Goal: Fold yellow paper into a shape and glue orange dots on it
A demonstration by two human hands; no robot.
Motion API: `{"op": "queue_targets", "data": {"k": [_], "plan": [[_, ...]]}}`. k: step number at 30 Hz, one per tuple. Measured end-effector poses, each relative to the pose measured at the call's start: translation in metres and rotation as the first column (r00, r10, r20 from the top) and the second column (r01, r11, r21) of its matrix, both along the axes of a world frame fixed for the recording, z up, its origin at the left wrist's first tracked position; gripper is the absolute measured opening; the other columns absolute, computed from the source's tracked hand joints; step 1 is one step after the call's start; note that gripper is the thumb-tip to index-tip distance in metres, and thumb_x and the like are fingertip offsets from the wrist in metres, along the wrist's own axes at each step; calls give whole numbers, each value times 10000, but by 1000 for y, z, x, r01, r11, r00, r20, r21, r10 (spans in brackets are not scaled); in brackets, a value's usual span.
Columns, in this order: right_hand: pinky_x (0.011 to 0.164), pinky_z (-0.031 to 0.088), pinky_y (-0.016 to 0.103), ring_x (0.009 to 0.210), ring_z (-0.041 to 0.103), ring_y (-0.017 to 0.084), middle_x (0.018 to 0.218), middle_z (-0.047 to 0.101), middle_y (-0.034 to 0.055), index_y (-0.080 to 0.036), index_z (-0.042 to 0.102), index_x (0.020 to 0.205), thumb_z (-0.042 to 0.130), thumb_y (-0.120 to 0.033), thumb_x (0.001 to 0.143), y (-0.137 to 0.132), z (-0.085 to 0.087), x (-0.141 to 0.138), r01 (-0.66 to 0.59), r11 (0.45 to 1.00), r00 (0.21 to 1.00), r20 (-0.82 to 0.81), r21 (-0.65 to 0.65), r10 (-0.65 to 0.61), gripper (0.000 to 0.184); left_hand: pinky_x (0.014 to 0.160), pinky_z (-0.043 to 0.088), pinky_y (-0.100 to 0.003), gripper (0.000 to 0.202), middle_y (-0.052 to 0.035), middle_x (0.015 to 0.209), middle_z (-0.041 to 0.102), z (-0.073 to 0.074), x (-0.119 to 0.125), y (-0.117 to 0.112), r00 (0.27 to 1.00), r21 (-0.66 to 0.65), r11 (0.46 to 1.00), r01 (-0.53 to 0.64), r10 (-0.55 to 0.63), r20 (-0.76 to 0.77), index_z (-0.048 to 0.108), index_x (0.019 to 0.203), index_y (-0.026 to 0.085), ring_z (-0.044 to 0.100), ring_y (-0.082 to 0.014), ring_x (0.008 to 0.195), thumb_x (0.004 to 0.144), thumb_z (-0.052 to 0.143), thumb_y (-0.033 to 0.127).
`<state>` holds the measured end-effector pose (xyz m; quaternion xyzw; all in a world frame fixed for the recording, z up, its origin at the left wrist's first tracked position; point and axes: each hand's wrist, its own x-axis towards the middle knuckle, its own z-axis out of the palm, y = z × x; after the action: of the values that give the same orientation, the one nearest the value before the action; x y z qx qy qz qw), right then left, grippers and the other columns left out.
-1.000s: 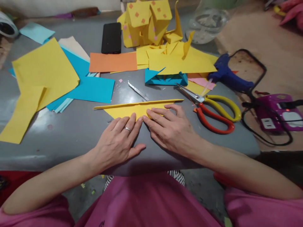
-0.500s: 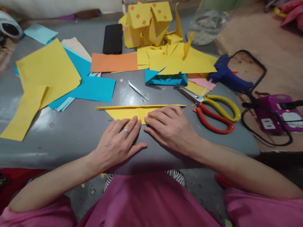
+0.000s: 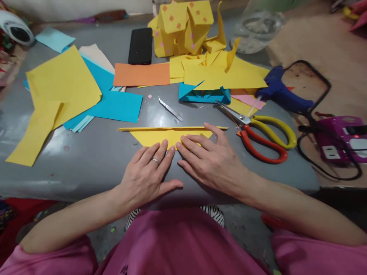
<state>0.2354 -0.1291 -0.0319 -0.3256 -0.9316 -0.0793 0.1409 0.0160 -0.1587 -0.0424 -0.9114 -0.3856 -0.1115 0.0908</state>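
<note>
Both hands lie flat, palms down, fingers spread and holding nothing. The left hand (image 3: 147, 173), with a ring (image 3: 155, 160) on one finger, points up and to the right, and its fingertips (image 3: 164, 143) rest on the lower point of a folded yellow paper (image 3: 160, 134). The right hand (image 3: 213, 160) points up and to the left; its fingers (image 3: 190, 144) cover the right part of that paper, the outermost one reaching the long top edge. The fingertips of the two hands almost meet at the paper's lower tip.

The paper is a flat, wide triangle with its long edge away from the hands, lying on the grey tabletop (image 3: 94, 160) just beyond the knuckles and running out past both hands on either side.

Scissors (image 3: 263, 137) lie just right of the right hand, blades pointing up-left, with a glue gun (image 3: 282, 95) beyond them. A small blade (image 3: 170, 109) lies just past the paper. Yellow sheets (image 3: 64, 82) and blue sheets (image 3: 120, 107) lie well left of the left hand. Farther ahead of the hands are an orange sheet (image 3: 142, 74), a phone (image 3: 140, 46), a folded blue piece (image 3: 203, 93) and a yellow paper model (image 3: 183, 26).
</note>
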Motion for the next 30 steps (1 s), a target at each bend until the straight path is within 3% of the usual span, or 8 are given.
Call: {"op": "queue_targets", "data": {"k": [8,13,17,20,25,30], "plan": [[1109,329,737,1303,567,341,1330,666,177,-77,638,1287,504,-370,1009,-14,1,12,59,998,996,68,-5,-58,426,1016,453,-479,775,-229,1391,605,3,5,-3,999,-27,999,-29,29,-26,582,1359,29,619,-343,1191,937,453,666],[1119,293,731,1240,609,379,1270,701,175,-127,676,1259,560,-474,966,-21,4,36,111,994,994,5,20,-111,468,1005,463,-466,792,-237,1355,629,3,7,-2,1000,7,1000,-25,25,-17,597,1334,11,637,-343,1159,931,454,677],[1030,457,564,1185,630,343,1255,706,179,-116,666,1270,590,-464,953,-13,3,30,97,995,993,-61,-17,-98,477,1006,473,-462,723,-235,1360,626,0,6,-2,999,-1,1000,-23,23,35,592,1336,27,625,-336,1182,949,474,625],[976,505,439,1194,616,290,1293,683,182,-104,636,1310,546,-420,985,-1,-5,12,22,996,994,-108,-86,-31,462,1026,471,-459,682,-230,1378,613,-3,6,-1,997,-9,999,-46,46,57,581,1347,53,605,-325,1221,964,460,604],[945,480,435,1135,617,282,1248,697,170,-105,630,1312,433,-468,1023,12,-19,-6,-12,991,995,-103,-130,-2,504,1033,478,-454,694,-218,1357,628,-6,6,1,996,-60,997,-39,44,80,596,1319,62,609,-311,1217,960,433,634],[922,437,412,1128,607,282,1270,696,149,-97,622,1314,412,-516,1020,9,-18,-6,16,997,999,-38,-80,-19,553,1102,423,-479,743,-223,1364,627,-8,-4,-7,995,-5,998,-60,60,77,562,1346,10,590,-321,1272,965,427,632]]}}
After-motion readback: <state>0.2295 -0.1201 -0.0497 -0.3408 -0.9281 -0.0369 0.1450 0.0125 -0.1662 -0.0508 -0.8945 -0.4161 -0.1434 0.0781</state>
